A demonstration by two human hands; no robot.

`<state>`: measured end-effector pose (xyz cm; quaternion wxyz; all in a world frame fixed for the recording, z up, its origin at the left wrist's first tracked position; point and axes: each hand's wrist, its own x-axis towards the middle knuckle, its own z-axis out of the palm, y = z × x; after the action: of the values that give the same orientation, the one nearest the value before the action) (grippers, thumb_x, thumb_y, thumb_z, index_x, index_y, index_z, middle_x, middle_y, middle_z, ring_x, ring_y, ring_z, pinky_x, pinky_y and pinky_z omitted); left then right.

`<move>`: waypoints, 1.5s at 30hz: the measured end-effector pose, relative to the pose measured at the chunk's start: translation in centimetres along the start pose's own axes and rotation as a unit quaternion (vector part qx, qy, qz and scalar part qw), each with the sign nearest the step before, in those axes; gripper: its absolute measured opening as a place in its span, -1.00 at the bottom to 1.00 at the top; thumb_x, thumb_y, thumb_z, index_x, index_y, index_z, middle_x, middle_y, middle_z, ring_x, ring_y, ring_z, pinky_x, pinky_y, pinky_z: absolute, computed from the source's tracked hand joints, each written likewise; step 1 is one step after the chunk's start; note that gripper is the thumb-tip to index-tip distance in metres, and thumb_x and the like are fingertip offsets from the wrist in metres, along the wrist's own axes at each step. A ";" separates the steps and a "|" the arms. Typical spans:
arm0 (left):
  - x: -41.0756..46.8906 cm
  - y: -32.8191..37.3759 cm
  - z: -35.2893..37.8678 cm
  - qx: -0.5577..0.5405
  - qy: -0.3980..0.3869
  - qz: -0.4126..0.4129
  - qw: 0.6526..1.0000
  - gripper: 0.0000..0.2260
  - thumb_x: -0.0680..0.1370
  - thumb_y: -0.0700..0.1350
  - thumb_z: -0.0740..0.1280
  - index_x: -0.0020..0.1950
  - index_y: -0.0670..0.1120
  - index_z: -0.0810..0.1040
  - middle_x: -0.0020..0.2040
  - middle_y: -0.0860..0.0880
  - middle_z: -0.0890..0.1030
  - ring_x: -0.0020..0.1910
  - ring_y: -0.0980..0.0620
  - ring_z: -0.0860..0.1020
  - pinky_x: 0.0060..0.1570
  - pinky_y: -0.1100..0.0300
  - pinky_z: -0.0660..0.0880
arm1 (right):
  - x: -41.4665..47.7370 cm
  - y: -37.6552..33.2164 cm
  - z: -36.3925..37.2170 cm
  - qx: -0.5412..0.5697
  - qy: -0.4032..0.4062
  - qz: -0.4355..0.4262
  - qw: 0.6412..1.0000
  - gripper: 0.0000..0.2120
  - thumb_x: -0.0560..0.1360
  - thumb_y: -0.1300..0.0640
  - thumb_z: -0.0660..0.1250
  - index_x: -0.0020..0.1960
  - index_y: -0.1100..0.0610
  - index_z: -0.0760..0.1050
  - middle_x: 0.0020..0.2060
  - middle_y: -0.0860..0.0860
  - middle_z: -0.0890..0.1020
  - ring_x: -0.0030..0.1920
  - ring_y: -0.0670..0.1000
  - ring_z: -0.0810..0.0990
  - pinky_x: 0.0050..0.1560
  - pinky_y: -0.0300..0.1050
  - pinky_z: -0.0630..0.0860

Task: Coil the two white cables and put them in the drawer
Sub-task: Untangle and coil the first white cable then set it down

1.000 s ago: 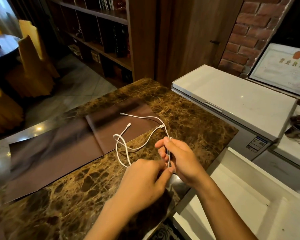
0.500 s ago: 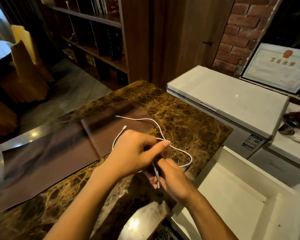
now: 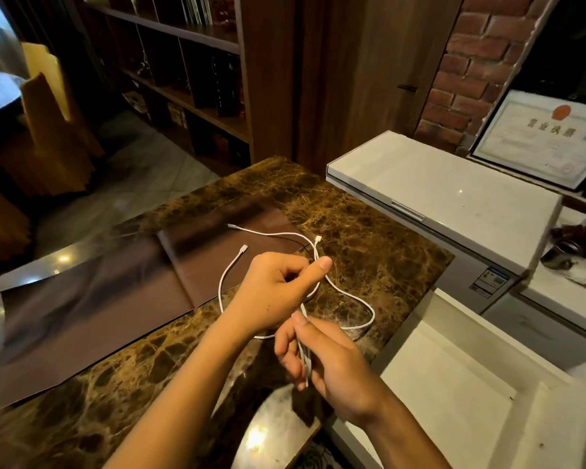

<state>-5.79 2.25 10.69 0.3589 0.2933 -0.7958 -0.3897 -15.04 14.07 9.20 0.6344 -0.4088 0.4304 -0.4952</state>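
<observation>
The right hand (image 3: 332, 363) gripped gathered strands of the cables (image 3: 372, 313), fingers curled round them, running near to far. The left hand (image 3: 278, 292), just beyond it, pinched a strand between thumb and curled fingers. Loose loops lay on the counter (image 3: 369, 231) either side, with free plugs farther off toward the mat (image 3: 115, 299). The open drawer (image 3: 454, 384) lay right of the right hand, the nearer one, and held no cable.
</observation>
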 end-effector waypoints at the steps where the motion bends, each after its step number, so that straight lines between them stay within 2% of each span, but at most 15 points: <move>1: -0.2 -0.1 0.2 -0.021 0.008 -0.011 1.000 -0.49 0.62 0.15 0.28 -0.49 0.01 0.31 -0.55 0.11 0.31 -0.51 0.18 0.26 -0.40 0.33 0.27 | 0.0 -0.2 -0.1 0.010 -0.006 -0.007 1.000 -0.61 0.64 -0.14 0.15 -0.14 0.06 0.61 -0.42 -0.05 0.51 -0.39 -0.08 0.44 -0.33 -0.22 0.40; 5: -1.5 -0.6 1.1 -0.114 0.037 -0.055 0.991 -0.50 0.64 0.15 0.22 -0.46 0.00 0.28 -0.51 0.10 0.29 -0.49 0.15 0.24 -0.41 0.33 0.25 | 0.0 -1.3 -0.5 0.071 -0.052 -0.031 0.996 -0.66 0.63 -0.11 0.22 -0.13 0.11 0.57 -0.40 -0.03 0.48 -0.37 -0.08 0.43 -0.34 -0.20 0.40; 7: -2.5 -1.3 1.8 -0.135 0.035 -0.072 0.988 -0.51 0.65 0.10 0.23 -0.45 -0.06 0.32 -0.50 0.05 0.37 -0.49 0.11 0.33 -0.43 0.29 0.30 | 0.1 -1.9 -0.7 0.120 -0.074 -0.049 0.989 -0.67 0.63 -0.11 0.28 -0.11 0.13 0.56 -0.39 -0.01 0.47 -0.37 -0.08 0.43 -0.33 -0.20 0.41; 9: -3.8 -1.9 2.7 -0.105 0.013 -0.101 0.989 -0.58 0.65 -0.10 0.30 -0.43 -0.02 0.41 -0.48 0.12 0.51 -0.47 0.21 0.46 -0.42 0.38 0.40 | 0.4 -2.6 -0.9 0.155 -0.082 -0.063 0.983 -0.69 0.63 -0.08 0.29 -0.10 0.14 0.54 -0.39 -0.01 0.47 -0.37 -0.07 0.42 -0.33 -0.19 0.42; 11: -5.0 -2.0 3.7 -0.120 0.005 -0.133 0.984 -0.62 0.54 -0.30 0.37 -0.41 0.04 0.46 -0.48 0.17 0.55 -0.45 0.26 0.50 -0.40 0.44 0.41 | 0.8 -3.3 -1.0 0.162 -0.071 -0.067 0.982 -0.70 0.62 -0.05 0.27 -0.11 0.15 0.54 -0.39 0.01 0.45 -0.39 -0.05 0.41 -0.34 -0.18 0.41; 14: -6.0 -1.2 4.4 -0.191 0.038 -0.132 0.972 -0.74 0.41 -0.19 0.32 -0.46 0.06 0.48 -0.49 0.11 0.47 -0.46 0.14 0.41 -0.42 0.29 0.32 | 1.5 -4.2 -1.1 0.156 -0.045 -0.072 0.984 -0.70 0.61 -0.03 0.22 -0.14 0.16 0.54 -0.41 0.02 0.43 -0.40 -0.05 0.38 -0.37 -0.15 0.37; 16: -6.5 -0.8 4.6 -0.189 0.061 -0.128 0.972 -0.66 0.50 -0.17 0.28 -0.50 0.00 0.44 -0.52 0.11 0.41 -0.49 0.15 0.32 -0.44 0.30 0.23 | 1.9 -4.6 -1.1 0.163 -0.032 -0.071 0.984 -0.69 0.61 -0.02 0.21 -0.15 0.17 0.53 -0.42 0.02 0.42 -0.40 -0.05 0.38 -0.39 -0.16 0.38; 18: -7.0 -0.8 4.7 -0.169 0.063 -0.135 0.974 -0.62 0.59 -0.13 0.23 -0.44 -0.12 0.42 -0.49 0.03 0.38 -0.48 0.08 0.29 -0.43 0.22 0.20 | 2.3 -4.7 -1.2 0.162 -0.020 -0.066 0.984 -0.69 0.61 -0.01 0.20 -0.14 0.18 0.51 -0.42 0.02 0.42 -0.41 -0.05 0.37 -0.39 -0.17 0.40; 20: -7.5 -0.8 4.6 -0.144 0.056 -0.150 0.977 -0.59 0.66 -0.13 0.20 -0.41 -0.08 0.44 -0.48 0.01 0.38 -0.48 0.08 0.29 -0.42 0.16 0.22 | 2.6 -4.6 -1.4 0.155 -0.006 -0.064 0.986 -0.69 0.62 -0.03 0.20 -0.14 0.18 0.50 -0.42 0.02 0.43 -0.41 -0.04 0.36 -0.38 -0.17 0.39; 23: -8.0 -0.4 4.6 -0.129 0.032 -0.175 0.976 -0.55 0.70 -0.10 0.20 -0.41 0.04 0.48 -0.49 0.07 0.41 -0.50 0.15 0.32 -0.40 0.24 0.28 | 3.2 -4.5 -1.9 0.147 0.022 -0.068 0.987 -0.69 0.62 -0.05 0.22 -0.13 0.16 0.51 -0.41 0.02 0.42 -0.40 -0.04 0.36 -0.39 -0.16 0.37; 29: -8.4 1.2 4.7 -0.053 0.011 -0.155 0.986 -0.63 0.70 0.00 0.20 -0.29 0.05 0.57 -0.51 0.14 0.41 -0.48 0.20 0.36 -0.38 0.37 0.25 | 4.2 -4.0 -2.3 0.108 0.076 -0.070 0.989 -0.68 0.53 -0.07 0.23 -0.13 0.20 0.48 -0.41 0.04 0.41 -0.42 -0.04 0.36 -0.41 -0.17 0.37; 33: -8.4 1.9 3.6 0.011 -0.028 -0.133 0.991 -0.66 0.68 0.10 0.20 -0.24 0.05 0.55 -0.46 0.14 0.46 -0.45 0.18 0.41 -0.37 0.27 0.31 | 4.3 -3.6 -2.7 0.079 0.077 -0.072 0.991 -0.67 0.60 -0.03 0.18 -0.14 0.21 0.49 -0.41 0.05 0.43 -0.41 -0.02 0.38 -0.41 -0.17 0.37; 37: -8.0 2.5 2.3 0.068 -0.038 -0.103 0.992 -0.60 0.64 0.22 0.19 -0.27 0.00 0.51 -0.42 0.04 0.47 -0.45 0.13 0.41 -0.38 0.20 0.35 | 4.4 -3.1 -3.2 0.039 0.087 -0.061 0.994 -0.64 0.70 0.04 0.10 -0.13 0.21 0.50 -0.43 0.03 0.45 -0.43 -0.03 0.38 -0.41 -0.16 0.39; 42: -6.9 3.7 0.3 0.121 -0.059 -0.067 0.989 -0.64 0.64 0.18 0.24 -0.37 0.27 0.48 -0.48 0.12 0.46 -0.50 0.11 0.41 -0.44 0.32 0.26 | 3.7 -2.3 -3.4 0.014 0.079 -0.026 0.996 -0.61 0.71 0.03 0.10 -0.15 0.16 0.55 -0.39 0.01 0.46 -0.40 -0.08 0.41 -0.42 -0.25 0.40; 45: -5.8 4.1 -0.9 0.152 -0.071 -0.053 0.984 -0.62 0.63 0.17 0.25 -0.35 0.11 0.56 -0.51 0.08 0.47 -0.49 0.07 0.45 -0.45 0.32 0.29 | 3.3 -1.9 -3.2 -0.023 0.071 -0.033 0.997 -0.60 0.70 -0.04 0.11 -0.15 0.12 0.57 -0.38 0.01 0.49 -0.35 -0.06 0.47 -0.29 -0.20 0.47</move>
<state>-2.55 8.39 12.51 0.2317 0.3575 -0.8526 -0.3027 -18.19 10.17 9.61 0.5761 -0.4005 0.4720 -0.5339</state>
